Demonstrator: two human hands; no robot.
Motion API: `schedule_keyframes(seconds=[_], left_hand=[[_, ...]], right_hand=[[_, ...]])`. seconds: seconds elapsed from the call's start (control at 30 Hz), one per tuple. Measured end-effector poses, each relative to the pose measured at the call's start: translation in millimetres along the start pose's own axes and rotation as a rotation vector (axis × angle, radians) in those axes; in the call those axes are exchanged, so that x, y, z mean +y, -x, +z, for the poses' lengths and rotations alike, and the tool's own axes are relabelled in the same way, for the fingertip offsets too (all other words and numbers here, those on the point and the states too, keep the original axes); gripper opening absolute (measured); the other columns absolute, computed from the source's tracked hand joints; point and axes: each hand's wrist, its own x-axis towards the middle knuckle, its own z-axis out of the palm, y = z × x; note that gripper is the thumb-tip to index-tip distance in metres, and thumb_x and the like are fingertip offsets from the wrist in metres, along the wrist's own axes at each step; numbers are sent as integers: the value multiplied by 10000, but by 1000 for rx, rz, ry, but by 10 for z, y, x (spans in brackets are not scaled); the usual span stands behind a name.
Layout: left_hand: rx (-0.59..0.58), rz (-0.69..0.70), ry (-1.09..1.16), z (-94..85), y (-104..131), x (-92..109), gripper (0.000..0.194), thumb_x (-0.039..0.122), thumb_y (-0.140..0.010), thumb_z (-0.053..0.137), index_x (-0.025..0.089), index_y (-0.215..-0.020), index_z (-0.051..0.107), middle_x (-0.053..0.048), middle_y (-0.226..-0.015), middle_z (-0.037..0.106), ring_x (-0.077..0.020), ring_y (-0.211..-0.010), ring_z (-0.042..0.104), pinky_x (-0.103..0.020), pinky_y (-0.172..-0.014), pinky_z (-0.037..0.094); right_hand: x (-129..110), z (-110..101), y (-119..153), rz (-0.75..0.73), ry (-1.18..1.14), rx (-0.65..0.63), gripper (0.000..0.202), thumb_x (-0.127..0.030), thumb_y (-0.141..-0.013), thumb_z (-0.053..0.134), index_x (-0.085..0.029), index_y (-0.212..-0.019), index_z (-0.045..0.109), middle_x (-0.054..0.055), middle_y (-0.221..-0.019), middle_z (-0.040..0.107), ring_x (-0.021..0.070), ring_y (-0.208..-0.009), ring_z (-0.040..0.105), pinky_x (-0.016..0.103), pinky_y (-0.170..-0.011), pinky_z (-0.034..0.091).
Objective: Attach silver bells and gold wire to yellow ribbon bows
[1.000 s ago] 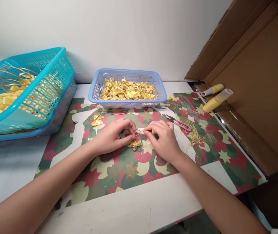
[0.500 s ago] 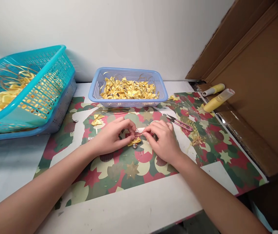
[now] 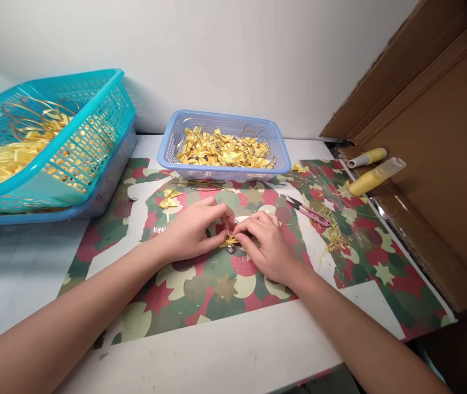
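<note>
A small yellow bow [image 3: 229,241] with a silver bell [image 3: 231,248] hanging at its lower side is between my fingertips. My left hand [image 3: 200,230] pinches the thin gold cord at the bow from the left. From the right, my right hand [image 3: 268,243] pinches the same cord, its fingertips almost touching those of the left. A small loop of cord shows above the bow; its ends are hidden by the fingers. Another yellow bow [image 3: 170,199] lies beyond my left hand, near loose gold cords [image 3: 200,184].
Behind the hands stands a blue basket [image 3: 225,173] of yellow bows. A turquoise basket [image 3: 48,158] with more bows is at left. Pink-handled snips [image 3: 309,212] lie right, beside yellow thread scraps [image 3: 334,232]. Two yellow tubes [image 3: 375,176] and cardboard [image 3: 434,137] are further right.
My right hand has moved in toward my left, and the cord stretched between them is now a small loop at the bow. The whole view has shifted slightly.
</note>
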Motion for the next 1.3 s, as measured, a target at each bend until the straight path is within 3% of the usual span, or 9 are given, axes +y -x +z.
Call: schedule_keyframes(seconds=[0.13,0.3,0.67,1.3], left_hand=[[21,-7,36,5,5,18,65,177,-827,531,196,-883,558,-8,-805,645,-172,-809,551,-267,-685,432],[33,-45,161,5,13,46,70,214,-847,544,197,-914,550,-5,-849,645,-151,-805,606,-264,-729,463],[-31,-81,297,5,-12,82,101,269,-870,554,206,-941,521,3,-831,718,-162,-808,671,-299,-783,486],[-67,-110,327,-11,-20,132,97,238,-847,546,210,-929,502,6,-803,723,-156,-783,678,-300,-787,489]], right_hand=[[-9,-8,2,3,-2,8,142,-185,-939,490,-230,-848,589,-16,-837,664,165,-875,539,364,-856,312],[-22,-28,3,3,-43,106,156,-187,-934,475,-227,-821,575,-1,-830,662,170,-836,542,351,-816,356],[24,-63,-27,57,18,282,130,-189,-917,493,-230,-828,579,-11,-771,660,175,-794,561,344,-788,367],[76,-79,-60,138,82,305,138,-212,-908,507,-227,-801,593,1,-767,648,183,-790,564,328,-769,370]])
